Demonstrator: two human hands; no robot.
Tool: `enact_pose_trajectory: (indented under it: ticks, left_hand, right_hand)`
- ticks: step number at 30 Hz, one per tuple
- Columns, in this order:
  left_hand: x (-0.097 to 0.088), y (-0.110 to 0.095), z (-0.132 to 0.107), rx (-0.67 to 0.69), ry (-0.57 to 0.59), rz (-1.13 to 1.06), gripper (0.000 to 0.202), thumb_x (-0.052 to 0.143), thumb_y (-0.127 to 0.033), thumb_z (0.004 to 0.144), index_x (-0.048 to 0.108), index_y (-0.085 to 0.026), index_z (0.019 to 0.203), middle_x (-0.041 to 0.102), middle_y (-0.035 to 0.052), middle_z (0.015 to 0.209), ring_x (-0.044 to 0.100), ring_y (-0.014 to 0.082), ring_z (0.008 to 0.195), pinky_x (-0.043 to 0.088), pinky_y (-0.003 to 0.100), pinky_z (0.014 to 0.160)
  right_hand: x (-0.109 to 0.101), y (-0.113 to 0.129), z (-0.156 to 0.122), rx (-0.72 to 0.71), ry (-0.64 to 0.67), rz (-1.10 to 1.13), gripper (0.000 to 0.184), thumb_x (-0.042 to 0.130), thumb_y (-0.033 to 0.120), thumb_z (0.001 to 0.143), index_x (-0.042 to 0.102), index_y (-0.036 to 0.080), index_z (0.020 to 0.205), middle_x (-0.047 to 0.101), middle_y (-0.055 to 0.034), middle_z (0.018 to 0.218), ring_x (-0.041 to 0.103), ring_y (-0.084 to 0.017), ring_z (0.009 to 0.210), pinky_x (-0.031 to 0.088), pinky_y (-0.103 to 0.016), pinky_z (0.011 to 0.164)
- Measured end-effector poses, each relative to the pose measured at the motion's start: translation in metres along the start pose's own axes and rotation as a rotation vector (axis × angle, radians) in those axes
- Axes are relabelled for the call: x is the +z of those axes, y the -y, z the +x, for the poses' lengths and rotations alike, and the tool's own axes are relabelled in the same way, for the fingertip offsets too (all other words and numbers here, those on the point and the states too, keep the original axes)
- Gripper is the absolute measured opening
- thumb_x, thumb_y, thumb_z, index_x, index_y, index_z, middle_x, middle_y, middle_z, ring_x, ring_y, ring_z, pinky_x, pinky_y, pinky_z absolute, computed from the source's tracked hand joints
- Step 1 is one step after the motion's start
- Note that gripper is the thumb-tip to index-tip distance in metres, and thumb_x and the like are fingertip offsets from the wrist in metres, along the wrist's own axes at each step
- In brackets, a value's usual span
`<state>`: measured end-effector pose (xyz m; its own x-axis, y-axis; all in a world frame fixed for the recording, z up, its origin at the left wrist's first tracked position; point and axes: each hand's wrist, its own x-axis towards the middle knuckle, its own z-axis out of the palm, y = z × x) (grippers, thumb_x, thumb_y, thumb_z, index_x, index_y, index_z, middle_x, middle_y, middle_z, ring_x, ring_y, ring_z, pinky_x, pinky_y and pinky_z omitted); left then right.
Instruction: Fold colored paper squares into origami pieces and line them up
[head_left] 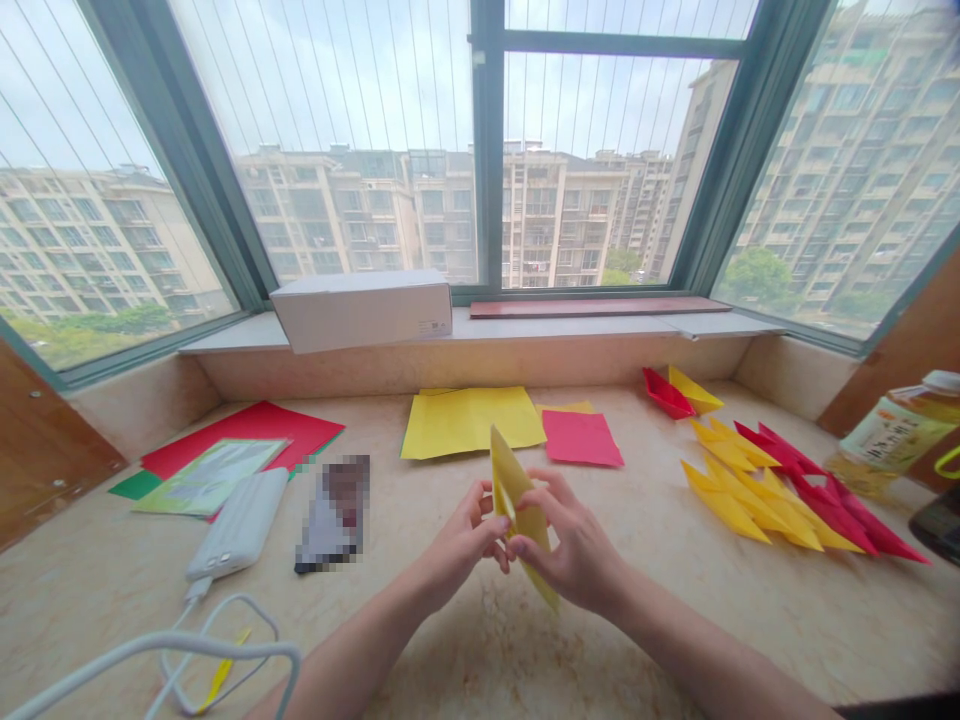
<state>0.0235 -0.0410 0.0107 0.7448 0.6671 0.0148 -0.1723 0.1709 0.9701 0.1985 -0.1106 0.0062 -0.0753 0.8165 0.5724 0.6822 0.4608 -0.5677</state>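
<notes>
Left hand (461,535), right hand (570,540) pinching folded yellow paper (521,505) by edges, above marble counter (450,660); red sheet (581,438) well ahead.

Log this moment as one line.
left hand | right hand | both hold folded yellow paper | nearby folded paper shapes

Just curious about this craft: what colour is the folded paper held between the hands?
Yellow, on the faces that show; the folded paper is seen best in the head view.
</notes>
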Motion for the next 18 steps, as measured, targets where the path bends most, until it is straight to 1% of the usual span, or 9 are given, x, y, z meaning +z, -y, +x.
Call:
enact_pose_trajectory:
  ticks: [2,4,6,9,12,14,16,18]
  left_hand:
    - [0.0002,0.0004,-0.0008,-0.005,0.027,-0.011,0.036,0.065,-0.032,0.085,0.047,-0.019,0.113,0.061,0.0060,0.102,0.060,0.0110,0.067,0.051,0.023,0.056]
    - [0.0005,0.0002,-0.0023,-0.004,0.035,-0.023,0.035,0.063,-0.031,0.085,0.047,-0.020,0.114,0.061,0.0050,0.100,0.061,0.0122,0.069,0.051,0.023,0.056]
    - [0.0008,-0.0001,-0.0039,-0.005,0.032,-0.033,0.037,0.061,-0.031,0.085,0.046,-0.021,0.117,0.061,0.0044,0.098,0.061,0.0127,0.069,0.050,0.023,0.056]
    - [0.0013,-0.0002,-0.0054,-0.015,0.029,-0.040,0.038,0.059,-0.028,0.083,0.046,-0.022,0.118,0.060,0.0042,0.098,0.061,0.0133,0.070,0.049,0.023,0.055]
    - [0.0010,0.0005,-0.0052,-0.015,0.014,-0.032,0.037,0.058,-0.028,0.083,0.048,-0.021,0.118,0.060,0.0044,0.098,0.060,0.0145,0.073,0.049,0.024,0.056]
    - [-0.0001,0.0006,-0.0044,-0.010,-0.009,-0.013,0.036,0.058,-0.031,0.084,0.050,-0.021,0.117,0.059,0.0048,0.097,0.060,0.0153,0.074,0.050,0.025,0.057]
    - [-0.0015,0.0000,-0.0035,-0.012,-0.028,0.012,0.038,0.057,-0.035,0.085,0.051,-0.020,0.119,0.060,0.0058,0.098,0.061,0.0166,0.075,0.050,0.026,0.059]
    - [-0.0027,-0.0012,-0.0030,-0.019,-0.027,0.039,0.042,0.055,-0.038,0.086,0.051,-0.019,0.123,0.061,0.0073,0.100,0.062,0.0183,0.078,0.049,0.027,0.060]
  right_hand:
    - [-0.0013,0.0026,0.0010,0.042,0.003,0.006,0.021,0.063,0.041,0.090,0.061,0.021,0.097,0.058,-0.0129,0.124,0.065,-0.025,0.098,0.054,-0.038,0.083]
    - [-0.0030,0.0038,0.0023,0.069,-0.009,0.037,0.017,0.059,0.037,0.093,0.063,0.021,0.092,0.063,-0.0114,0.117,0.066,-0.023,0.094,0.054,-0.035,0.080]
    - [-0.0045,0.0042,0.0038,0.079,-0.034,0.059,0.019,0.053,0.032,0.096,0.064,0.021,0.085,0.066,-0.0101,0.111,0.067,-0.021,0.089,0.053,-0.032,0.074]
    - [-0.0050,0.0041,0.0053,0.089,-0.079,0.060,0.025,0.047,0.025,0.097,0.062,0.020,0.077,0.070,-0.0089,0.103,0.066,-0.018,0.079,0.051,-0.030,0.070]
    - [-0.0040,0.0034,0.0054,0.089,-0.083,0.064,0.027,0.046,0.024,0.097,0.062,0.020,0.075,0.070,-0.0086,0.101,0.065,-0.017,0.076,0.050,-0.030,0.070]
    - [-0.0032,0.0025,0.0045,0.083,-0.072,0.072,0.023,0.049,0.028,0.096,0.064,0.020,0.081,0.070,-0.0089,0.103,0.066,-0.018,0.079,0.051,-0.031,0.071]
    - [-0.0025,0.0015,0.0034,0.097,-0.057,0.096,0.018,0.052,0.034,0.096,0.064,0.020,0.094,0.071,-0.0088,0.101,0.066,-0.019,0.078,0.052,-0.031,0.069]
    - [-0.0019,0.0009,0.0028,0.147,-0.050,0.157,0.025,0.053,0.038,0.095,0.059,0.020,0.111,0.071,-0.0083,0.097,0.066,-0.018,0.072,0.052,-0.028,0.062]
